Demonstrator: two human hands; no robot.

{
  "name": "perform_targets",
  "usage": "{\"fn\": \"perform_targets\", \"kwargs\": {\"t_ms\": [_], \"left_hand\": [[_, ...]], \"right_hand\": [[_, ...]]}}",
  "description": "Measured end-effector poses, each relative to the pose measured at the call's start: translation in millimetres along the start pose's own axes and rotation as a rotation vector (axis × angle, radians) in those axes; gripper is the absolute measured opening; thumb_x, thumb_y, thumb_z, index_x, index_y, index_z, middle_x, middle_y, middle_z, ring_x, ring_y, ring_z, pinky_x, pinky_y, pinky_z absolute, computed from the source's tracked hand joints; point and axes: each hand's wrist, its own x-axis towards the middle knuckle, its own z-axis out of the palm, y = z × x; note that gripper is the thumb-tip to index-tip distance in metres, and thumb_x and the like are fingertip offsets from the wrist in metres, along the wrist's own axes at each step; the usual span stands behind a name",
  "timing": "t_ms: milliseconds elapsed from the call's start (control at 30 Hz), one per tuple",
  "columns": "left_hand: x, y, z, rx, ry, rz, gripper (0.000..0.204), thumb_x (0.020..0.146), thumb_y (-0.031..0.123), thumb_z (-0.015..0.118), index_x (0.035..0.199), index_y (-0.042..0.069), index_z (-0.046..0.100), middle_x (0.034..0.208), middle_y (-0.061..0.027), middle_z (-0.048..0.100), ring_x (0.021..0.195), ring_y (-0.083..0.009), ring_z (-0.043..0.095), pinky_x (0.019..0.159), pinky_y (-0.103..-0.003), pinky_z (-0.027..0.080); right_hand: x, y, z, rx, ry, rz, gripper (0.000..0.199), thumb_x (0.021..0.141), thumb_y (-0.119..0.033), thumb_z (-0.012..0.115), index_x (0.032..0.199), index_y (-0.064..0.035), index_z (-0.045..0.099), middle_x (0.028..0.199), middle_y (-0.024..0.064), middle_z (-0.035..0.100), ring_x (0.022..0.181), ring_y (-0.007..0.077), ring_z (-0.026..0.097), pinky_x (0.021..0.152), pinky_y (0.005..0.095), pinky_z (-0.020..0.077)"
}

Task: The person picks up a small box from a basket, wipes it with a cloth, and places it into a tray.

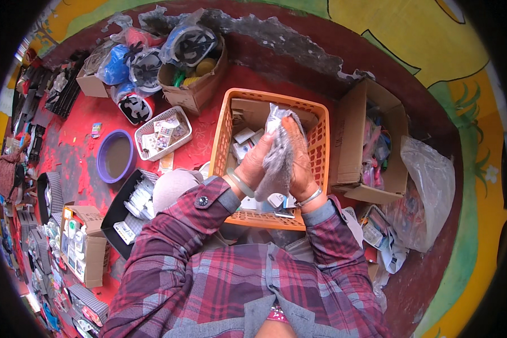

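Note:
A grey cloth (278, 160) is pressed between my two hands above an orange plastic basket (319, 147). My left hand (252, 168) wraps the cloth from the left, and a pale bangle circles that wrist. From the right, my right hand (301, 163) closes round it, fingers pointing up and thumb side inward. Something white and shiny (273, 119) shows at the cloth's upper end; whether it is wrapped inside I cannot tell. Small white boxes (247, 142) lie in the basket, partly hidden behind my hands and forearms.
A white tray (177, 141) of small packets and a purple basin (101, 151) of murky water stand to the left. Helmets (190, 45) and a cardboard box (188, 97) sit behind. An open carton (350, 143) and a clear plastic bag (431, 180) are at right.

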Motion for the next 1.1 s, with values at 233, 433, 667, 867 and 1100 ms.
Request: {"fn": "perform_targets", "kwargs": {"t_ms": [233,433,667,867,1100], "left_hand": [[4,44,28,-0.045,-0.093,0.23,0.051,0.096,0.041,0.033,0.128,0.003,0.042,0.122,-0.0119,0.052,0.114,-0.0237,0.05,0.099,-0.037,0.037],[8,67,27,-0.3,-0.177,0.203,0.049,0.096,0.042,0.035,0.132,0.01,0.04,0.126,-0.0089,0.051,0.116,-0.0254,0.048,0.101,-0.041,0.035],[11,47,19,-0.052,-0.006,0.227,0.048,0.097,0.037,0.036,0.131,0.003,0.04,0.126,-0.0117,0.051,0.116,-0.0265,0.049,0.1,-0.04,0.037],[8,28,30,0.175,-0.048,0.137,0.049,0.095,0.037,0.041,0.13,0.002,0.041,0.126,-0.0119,0.051,0.114,-0.0224,0.05,0.099,-0.036,0.038],[12,23,24,0.219,0.077,0.194,0.04,0.084,0.009,0.062,0.121,0.002,0.047,0.11,-0.0073,0.059,0.098,-0.0166,0.058,0.087,-0.029,0.047]], "right_hand": [[-5,19,-2,0.83,0.041,0.447,0.045,0.095,-0.022,0.042,0.134,0.0002,0.038,0.132,0.012,0.045,0.119,0.0195,0.045,0.099,0.0287,0.0354],[-8,37,-11,1.72,0.258,0.769,0.047,0.094,-0.037,0.04,0.123,-0.0007,0.049,0.12,0.0131,0.055,0.109,0.0272,0.054,0.095,0.0404,0.0434],[-3,21,-12,1.91,0.189,0.597,0.078,0.069,-0.03,0.078,0.132,-0.0071,0.038,0.12,0.0056,0.054,0.112,0.0218,0.051,0.096,0.0376,0.0433],[-9,20,-6,1.477,0.219,0.768,0.03,0.087,-0.019,0.061,0.111,-0.0036,0.054,0.097,0.0021,0.061,0.086,0.0122,0.06,0.072,0.0238,0.0511],[-9,26,-2,0.857,0.286,0.494,0.033,0.092,-0.01,0.052,0.124,0.0002,0.05,0.106,0.0039,0.06,0.095,0.0106,0.055,0.082,0.0236,0.0457]]}}
